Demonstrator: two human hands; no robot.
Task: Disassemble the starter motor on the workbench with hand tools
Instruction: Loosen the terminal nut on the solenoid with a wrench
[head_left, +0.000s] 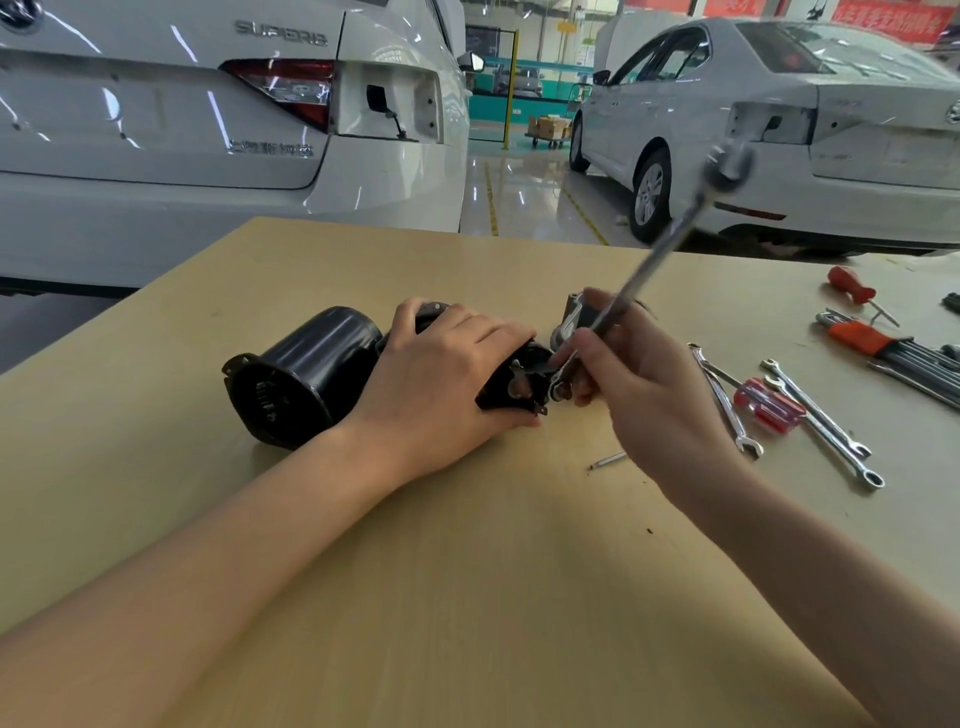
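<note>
The black starter motor (306, 374) lies on its side on the wooden workbench (467, 571), its round end cap facing me at the left. My left hand (447, 374) lies over the solenoid part and grips it from above. My right hand (639, 384) grips a long chrome wrench (670, 239) near its lower end. The wrench's lower end sits at the terminal end (524, 384) of the solenoid, and its blurred upper end (727, 163) slants up to the right. A grey metal housing (574, 312) shows behind my right hand, partly hidden.
Right of my hands lie several combination wrenches (826, 421), a red-handled screwdriver (769, 405), an orange hex key set (878, 343) and another red screwdriver (852, 286). A small loose bolt (608, 460) lies near my right wrist. Two white cars stand beyond the bench's far edge.
</note>
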